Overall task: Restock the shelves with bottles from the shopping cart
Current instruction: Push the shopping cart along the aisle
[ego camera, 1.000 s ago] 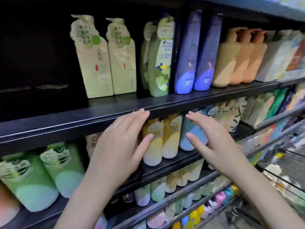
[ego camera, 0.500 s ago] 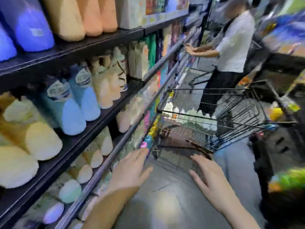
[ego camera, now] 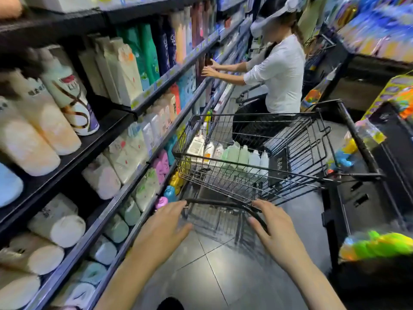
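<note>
Two hands hover at the near end of the shopping cart (ego camera: 257, 157), both empty. The left hand (ego camera: 163, 229) sits just short of the left end of the cart handle (ego camera: 223, 203), fingers straight and loosely together, thumb spread to the side. The right hand (ego camera: 271, 227) overlaps the right end of the cart handle, fingers extended and slightly parted; whether it touches the bar cannot be told through the blur.

Beyond the cart handle, the basket extends away from the hands. The bottles (ego camera: 234, 154) stand upright in a row against the far wall of the basket, at its left side, long axes vertical, caps up. They lie straight ahead of both hands and well apart from the fingers, with the whole basket between. The left hand is judged slightly nearer to them.

Left of the cart, the shelves (ego camera: 125, 113) run alongside its length, already stocked with bottles lying base outward.

Past the far wall of the cart, another person (ego camera: 279, 74) reaches into the same shelves.
</note>
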